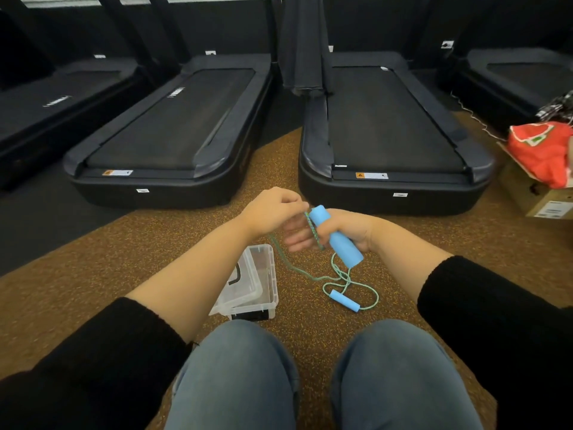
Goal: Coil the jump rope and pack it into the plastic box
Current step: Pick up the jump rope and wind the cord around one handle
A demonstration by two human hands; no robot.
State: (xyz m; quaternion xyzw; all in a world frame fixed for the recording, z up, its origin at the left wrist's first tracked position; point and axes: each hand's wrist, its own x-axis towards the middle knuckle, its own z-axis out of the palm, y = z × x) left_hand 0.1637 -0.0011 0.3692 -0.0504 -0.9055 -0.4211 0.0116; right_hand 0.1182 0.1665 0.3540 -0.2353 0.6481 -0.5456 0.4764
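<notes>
Right hand fingers wrap blue handle; left hand fingers apparently pinch rope beside it.

My right grip closes on a blue handle with a matt, foam-like surface. The second handle on the floor has the same finish. The cord pinched in my left grip is braided, green and rough-textured. The plastic box is clear, smooth and glossy. The floor is speckled, granular brown matting. The treadmill belts look matt black; their frames show a slight sheen. My sleeves are black knit, my trousers blue denim.
</notes>
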